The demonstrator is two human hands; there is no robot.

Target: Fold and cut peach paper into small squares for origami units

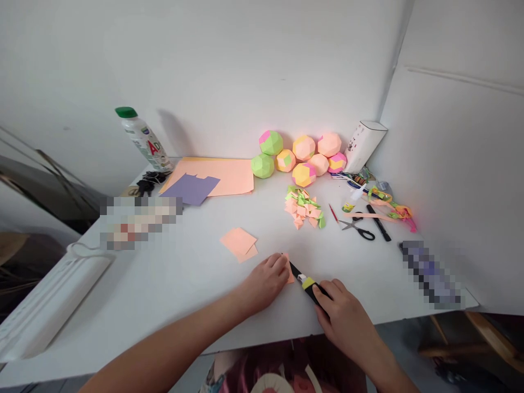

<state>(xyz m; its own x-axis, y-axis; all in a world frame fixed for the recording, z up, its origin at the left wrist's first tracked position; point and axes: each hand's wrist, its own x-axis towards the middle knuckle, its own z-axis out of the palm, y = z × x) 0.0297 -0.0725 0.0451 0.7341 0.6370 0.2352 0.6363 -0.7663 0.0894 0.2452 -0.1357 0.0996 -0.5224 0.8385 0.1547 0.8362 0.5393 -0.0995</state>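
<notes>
the left hand (268, 278) has its fingers bent and bunched over a small peach paper piece (290, 277); whether they pinch or merely press it is hidden. the paper shows just right of those fingertips, its long axis running away from the person. the right hand (344, 314) is wrapped firmly round a utility knife (309, 283), whose blade slants forward and left from its fingers to the paper's right edge. the left hand is nearer the paper.
</notes>
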